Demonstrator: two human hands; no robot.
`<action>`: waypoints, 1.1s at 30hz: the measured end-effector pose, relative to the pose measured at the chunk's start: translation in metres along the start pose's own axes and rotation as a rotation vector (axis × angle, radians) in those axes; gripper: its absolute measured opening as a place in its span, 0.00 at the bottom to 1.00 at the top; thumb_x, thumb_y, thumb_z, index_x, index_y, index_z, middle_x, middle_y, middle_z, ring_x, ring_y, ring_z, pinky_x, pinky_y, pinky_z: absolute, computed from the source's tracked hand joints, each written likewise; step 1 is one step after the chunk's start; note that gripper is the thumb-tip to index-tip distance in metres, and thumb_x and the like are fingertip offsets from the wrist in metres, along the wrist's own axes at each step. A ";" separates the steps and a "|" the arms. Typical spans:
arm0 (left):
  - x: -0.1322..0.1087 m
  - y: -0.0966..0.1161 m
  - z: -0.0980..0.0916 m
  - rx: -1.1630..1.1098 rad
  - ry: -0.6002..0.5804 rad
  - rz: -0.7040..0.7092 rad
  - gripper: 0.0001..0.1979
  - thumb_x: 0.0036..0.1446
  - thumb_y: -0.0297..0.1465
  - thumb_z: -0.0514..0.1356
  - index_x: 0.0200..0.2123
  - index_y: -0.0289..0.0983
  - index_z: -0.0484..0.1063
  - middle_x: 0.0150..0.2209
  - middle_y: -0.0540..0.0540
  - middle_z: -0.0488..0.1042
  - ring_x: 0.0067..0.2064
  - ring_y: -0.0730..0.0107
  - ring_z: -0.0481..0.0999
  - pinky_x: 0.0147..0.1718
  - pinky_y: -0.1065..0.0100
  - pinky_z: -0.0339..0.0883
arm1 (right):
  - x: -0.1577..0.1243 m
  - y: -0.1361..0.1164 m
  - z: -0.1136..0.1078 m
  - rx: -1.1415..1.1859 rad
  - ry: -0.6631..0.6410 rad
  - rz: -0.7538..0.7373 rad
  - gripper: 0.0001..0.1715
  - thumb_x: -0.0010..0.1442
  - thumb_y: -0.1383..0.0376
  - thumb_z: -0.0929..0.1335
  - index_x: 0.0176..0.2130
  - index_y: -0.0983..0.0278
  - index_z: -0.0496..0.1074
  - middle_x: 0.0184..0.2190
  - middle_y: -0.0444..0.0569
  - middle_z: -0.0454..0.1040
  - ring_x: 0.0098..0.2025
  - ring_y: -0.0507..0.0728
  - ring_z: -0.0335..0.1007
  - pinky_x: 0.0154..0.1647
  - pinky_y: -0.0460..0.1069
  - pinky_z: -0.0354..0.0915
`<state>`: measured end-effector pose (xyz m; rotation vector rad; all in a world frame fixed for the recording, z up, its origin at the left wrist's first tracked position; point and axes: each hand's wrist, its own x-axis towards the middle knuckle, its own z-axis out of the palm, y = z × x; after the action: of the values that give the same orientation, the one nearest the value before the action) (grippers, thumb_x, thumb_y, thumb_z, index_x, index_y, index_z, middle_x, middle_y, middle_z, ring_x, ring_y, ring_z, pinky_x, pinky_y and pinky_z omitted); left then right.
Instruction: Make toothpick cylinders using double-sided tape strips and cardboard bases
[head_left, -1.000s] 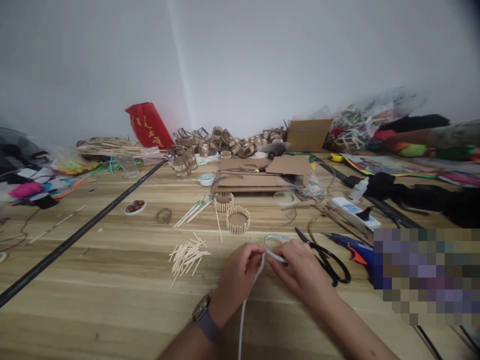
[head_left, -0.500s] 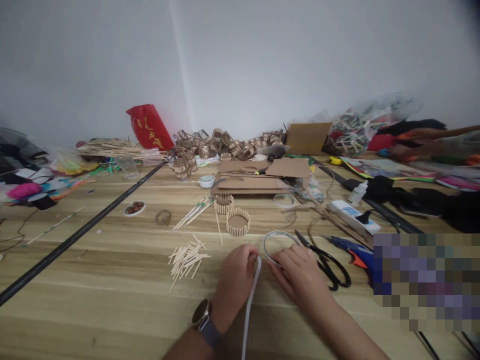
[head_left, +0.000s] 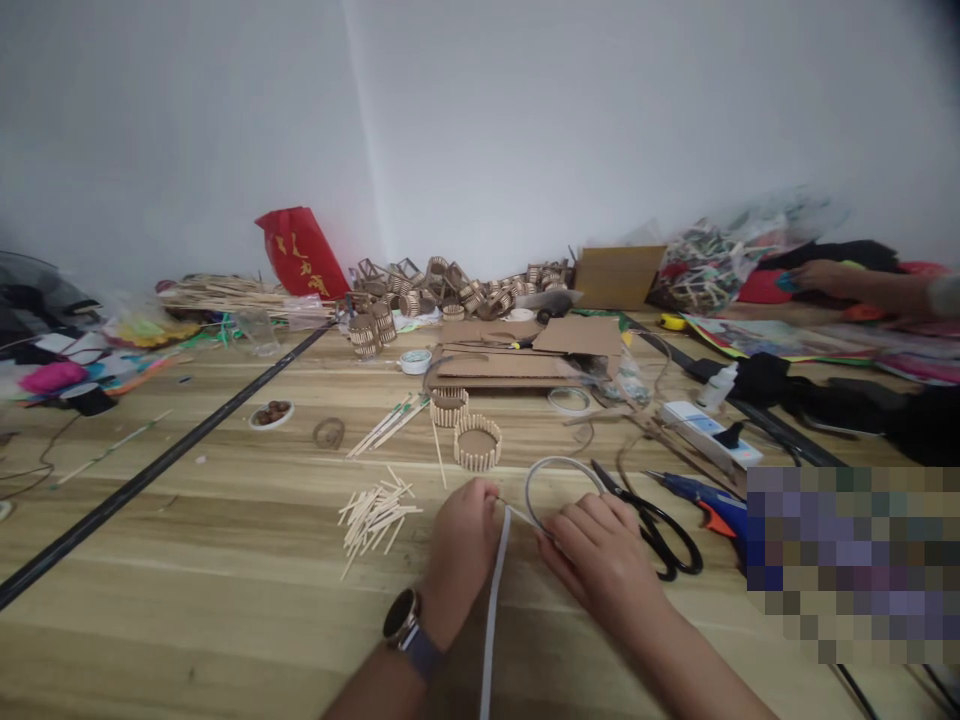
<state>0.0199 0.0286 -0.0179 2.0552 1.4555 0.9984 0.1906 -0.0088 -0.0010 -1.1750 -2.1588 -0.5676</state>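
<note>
My left hand (head_left: 469,530), with a watch on the wrist, is closed in a pinch. A thin piece runs from its fingertips to a narrow white tape strip (head_left: 493,620), which bends there and hangs toward the table's front edge. My right hand (head_left: 600,545) is closed around the lower side of a tape roll (head_left: 559,465), a thin pale ring. A short taut stretch of tape spans the gap between my hands. Black-handled scissors (head_left: 664,535) lie just right of my right hand. Ahead stand two round stick-walled cups, the nearer cup (head_left: 478,445) with a cardboard base.
Short wooden sticks (head_left: 377,515) lie piled left of my left hand. Cardboard sheets (head_left: 510,368) are stacked ahead. A blue glue gun (head_left: 694,490), a white power strip (head_left: 709,432) and a glue bottle (head_left: 718,385) stand to the right. Another person's hand (head_left: 825,278) reaches in at far right.
My left hand has shifted slightly left and up, away from the strip's bend, so the gap between my hands has widened. The other person's hand at far right has moved.
</note>
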 end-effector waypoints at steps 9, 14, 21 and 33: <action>0.001 0.002 0.000 -0.301 -0.081 -0.267 0.17 0.63 0.32 0.48 0.55 0.38 0.61 0.34 0.47 0.79 0.36 0.63 0.78 0.36 0.66 0.65 | -0.001 0.007 0.002 -0.036 -0.035 0.075 0.18 0.66 0.66 0.60 0.24 0.61 0.66 0.21 0.45 0.70 0.29 0.56 0.59 0.39 0.51 0.52; -0.006 0.006 0.005 -0.248 -0.241 -0.222 0.14 0.59 0.41 0.53 0.33 0.37 0.72 0.28 0.46 0.78 0.32 0.63 0.76 0.30 0.68 0.62 | -0.003 0.011 0.004 -0.075 -0.062 0.113 0.16 0.65 0.67 0.61 0.25 0.61 0.66 0.22 0.46 0.71 0.30 0.57 0.60 0.39 0.52 0.51; -0.007 0.002 0.015 -0.070 -0.237 -0.146 0.17 0.61 0.34 0.50 0.21 0.38 0.66 0.21 0.49 0.71 0.26 0.66 0.70 0.25 0.68 0.51 | -0.006 0.004 0.009 -0.117 -0.092 0.143 0.14 0.63 0.66 0.62 0.26 0.62 0.68 0.23 0.47 0.74 0.32 0.58 0.65 0.41 0.53 0.52; -0.004 -0.012 0.016 -0.243 -0.141 -0.190 0.09 0.57 0.33 0.54 0.24 0.40 0.62 0.20 0.53 0.67 0.25 0.68 0.69 0.27 0.69 0.55 | -0.024 0.043 -0.015 -0.041 -0.477 0.612 0.09 0.61 0.66 0.65 0.29 0.62 0.71 0.29 0.53 0.77 0.32 0.59 0.73 0.28 0.48 0.56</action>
<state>0.0242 0.0304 -0.0381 1.7426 1.3556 0.8871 0.2419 -0.0106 -0.0037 -2.0420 -1.9811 -0.0585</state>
